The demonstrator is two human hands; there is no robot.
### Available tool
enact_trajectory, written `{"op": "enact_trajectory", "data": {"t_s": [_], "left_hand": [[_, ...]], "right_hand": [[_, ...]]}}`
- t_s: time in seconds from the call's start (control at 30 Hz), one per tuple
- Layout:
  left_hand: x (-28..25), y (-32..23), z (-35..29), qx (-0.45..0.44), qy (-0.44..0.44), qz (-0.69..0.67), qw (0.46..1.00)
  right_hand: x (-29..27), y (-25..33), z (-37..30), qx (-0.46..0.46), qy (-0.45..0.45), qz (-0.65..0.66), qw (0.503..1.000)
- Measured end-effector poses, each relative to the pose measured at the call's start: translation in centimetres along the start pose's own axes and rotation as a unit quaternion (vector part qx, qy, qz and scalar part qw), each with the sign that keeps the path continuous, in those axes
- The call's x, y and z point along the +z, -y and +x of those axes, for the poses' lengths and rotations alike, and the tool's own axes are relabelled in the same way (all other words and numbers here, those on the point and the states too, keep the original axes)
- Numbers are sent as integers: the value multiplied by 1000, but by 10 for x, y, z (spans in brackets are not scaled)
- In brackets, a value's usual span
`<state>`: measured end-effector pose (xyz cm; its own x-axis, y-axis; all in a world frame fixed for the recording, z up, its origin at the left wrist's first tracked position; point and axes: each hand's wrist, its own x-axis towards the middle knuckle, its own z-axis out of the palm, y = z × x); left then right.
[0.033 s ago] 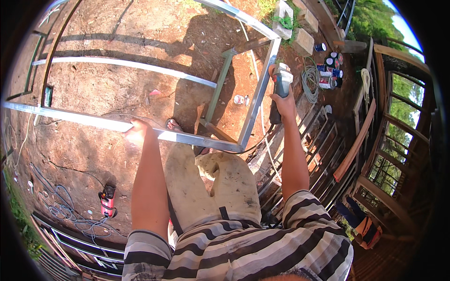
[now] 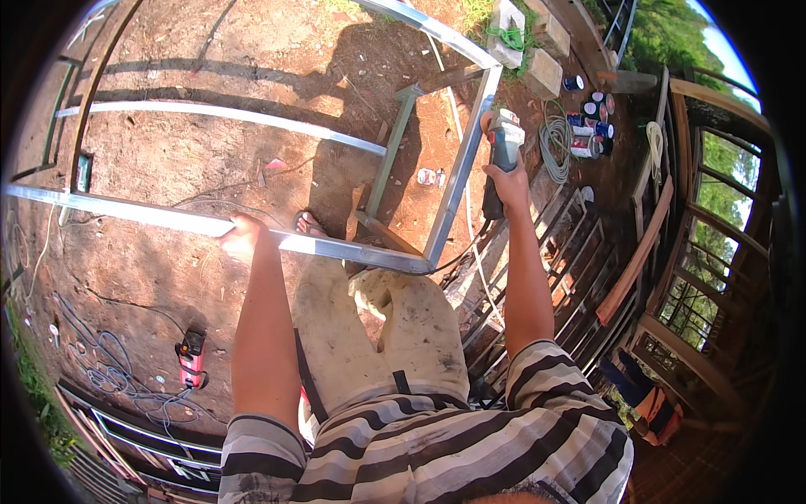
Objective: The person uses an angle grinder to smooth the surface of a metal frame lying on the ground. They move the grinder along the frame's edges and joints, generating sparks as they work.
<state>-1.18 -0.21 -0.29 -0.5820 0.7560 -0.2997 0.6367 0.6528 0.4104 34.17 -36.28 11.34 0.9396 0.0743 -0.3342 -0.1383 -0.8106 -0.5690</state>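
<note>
A large silvery metal frame (image 2: 361, 249) of square tubing spans the ground in front of me. My left hand (image 2: 243, 236) is wrapped round its near rail, left of my knees. At the frame's right end my right hand (image 2: 509, 181) grips an angle grinder (image 2: 506, 149) by its dark body. The grinder's head lies close against the right-hand tube (image 2: 464, 168); whether its disc touches the metal I cannot tell. Under the frame's right end stands a green metal support (image 2: 392, 155). My sandalled foot (image 2: 310, 223) shows just beyond the near rail.
A red machine (image 2: 192, 361) with coiled cables (image 2: 109, 361) sits on the dirt at lower left. Several paint cans (image 2: 598, 126), a hose coil (image 2: 556, 147) and concrete blocks (image 2: 544, 76) lie at right. Metal racks (image 2: 571, 260) stand beside my right arm.
The near rail and the right end of the frame have shifted very slightly up and left in view. More of my sandalled foot shows. Both hands keep their grips.
</note>
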Motion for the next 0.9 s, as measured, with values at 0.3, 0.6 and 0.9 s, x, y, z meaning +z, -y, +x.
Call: {"op": "enact_trajectory", "data": {"t_s": [0.3,0.6,0.9], "left_hand": [[-4,-16,-2,-11,-12,-16,1000],[-20,-19,-12,6,-24,4,1000],[-15,-7,2,1,1,29,1000]], "right_hand": [[-14,4,31,-63,64,-10,996],[-40,-14,52,-77,126,-17,989],[-30,-1,44,-145,71,-158,974]]}}
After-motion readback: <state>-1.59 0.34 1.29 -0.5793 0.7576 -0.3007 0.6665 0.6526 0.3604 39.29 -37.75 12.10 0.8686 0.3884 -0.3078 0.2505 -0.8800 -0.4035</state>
